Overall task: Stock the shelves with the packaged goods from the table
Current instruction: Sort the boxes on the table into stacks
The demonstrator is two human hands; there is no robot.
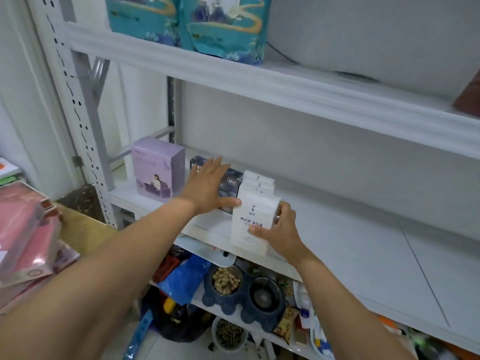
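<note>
A row of white boxes [255,203] stands upright on the middle shelf [363,242] of a white metal rack. My right hand [279,231] grips the front white box, thumb on its face and fingers round its right side. My left hand [209,185] lies flat with straight fingers against dark blue boxes [230,189] just left of the white row. A lilac box [155,170] stands further left on the same shelf.
Teal bags [223,27] and a white sack [376,35] sit on the upper shelf. Pink packages [26,229] are stacked on a table at left. Below are pet bowls [244,294], a blue bag [185,279] and clutter. The middle shelf's right part is bare.
</note>
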